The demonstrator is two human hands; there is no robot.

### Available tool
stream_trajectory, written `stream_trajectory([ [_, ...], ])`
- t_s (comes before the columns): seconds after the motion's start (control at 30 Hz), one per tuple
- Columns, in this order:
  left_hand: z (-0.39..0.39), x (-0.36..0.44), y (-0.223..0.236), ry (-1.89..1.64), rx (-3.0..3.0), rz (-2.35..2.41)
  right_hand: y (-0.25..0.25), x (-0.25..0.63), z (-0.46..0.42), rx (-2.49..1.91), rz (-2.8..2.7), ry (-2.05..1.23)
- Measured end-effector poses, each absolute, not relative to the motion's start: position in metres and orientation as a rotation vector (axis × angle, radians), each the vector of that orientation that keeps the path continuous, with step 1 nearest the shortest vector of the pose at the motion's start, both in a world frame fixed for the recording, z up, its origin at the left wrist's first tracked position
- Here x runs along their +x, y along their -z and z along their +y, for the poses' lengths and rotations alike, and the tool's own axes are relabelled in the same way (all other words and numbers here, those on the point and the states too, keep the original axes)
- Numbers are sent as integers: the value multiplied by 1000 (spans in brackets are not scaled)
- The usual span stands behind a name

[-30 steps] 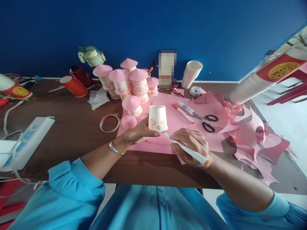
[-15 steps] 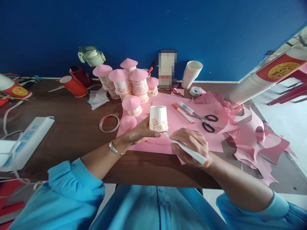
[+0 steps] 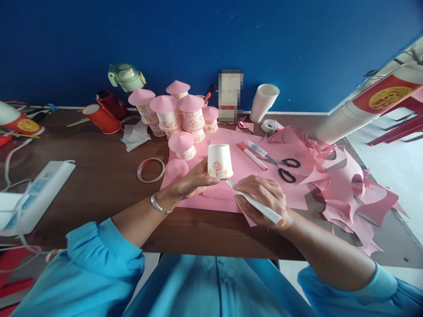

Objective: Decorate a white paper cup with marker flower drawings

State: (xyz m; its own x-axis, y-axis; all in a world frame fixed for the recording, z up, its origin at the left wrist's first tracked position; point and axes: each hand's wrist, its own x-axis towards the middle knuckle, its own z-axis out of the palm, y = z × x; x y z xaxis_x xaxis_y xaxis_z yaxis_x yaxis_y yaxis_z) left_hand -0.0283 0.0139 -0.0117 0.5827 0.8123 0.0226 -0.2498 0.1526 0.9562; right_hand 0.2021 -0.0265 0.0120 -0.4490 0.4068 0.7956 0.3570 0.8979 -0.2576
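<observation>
1. Brown tabletop point(image 3: 109, 176) before a blue wall point(image 3: 185, 39); the clock's centre is the flower-drawn white cup point(image 3: 220, 154), wide rim downward.
2. Left hand point(image 3: 193, 180), eight o'clock: fingers and thumb grasp that cup, over pink paper point(image 3: 190, 200).
3. Right hand point(image 3: 262, 198), between four and five: fingers pinch a white marker point(image 3: 261, 208), tip just beside the rim; contact unclear.
4. Scissors point(image 3: 287, 174) lie at three, a tape ring point(image 3: 139, 171) at nine.
5. Pink-roofed cups point(image 3: 192, 118) stand towards eleven, a cup stack point(image 3: 262, 103) at one.

The left grip point(image 3: 194, 179) holds a flowered paper cup point(image 3: 220, 160), the right grip point(image 3: 264, 196) a white marker point(image 3: 263, 209). Scissors point(image 3: 278, 164) lie beyond the right grip; pink-roofed cups point(image 3: 191, 115) stand beyond the left.
</observation>
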Motion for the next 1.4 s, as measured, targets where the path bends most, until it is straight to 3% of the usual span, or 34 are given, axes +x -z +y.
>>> stream_trajectory([
  [1.4,11,-28,5,-765,1274,733,-9,202,-27,-598,-2099,-67],
])
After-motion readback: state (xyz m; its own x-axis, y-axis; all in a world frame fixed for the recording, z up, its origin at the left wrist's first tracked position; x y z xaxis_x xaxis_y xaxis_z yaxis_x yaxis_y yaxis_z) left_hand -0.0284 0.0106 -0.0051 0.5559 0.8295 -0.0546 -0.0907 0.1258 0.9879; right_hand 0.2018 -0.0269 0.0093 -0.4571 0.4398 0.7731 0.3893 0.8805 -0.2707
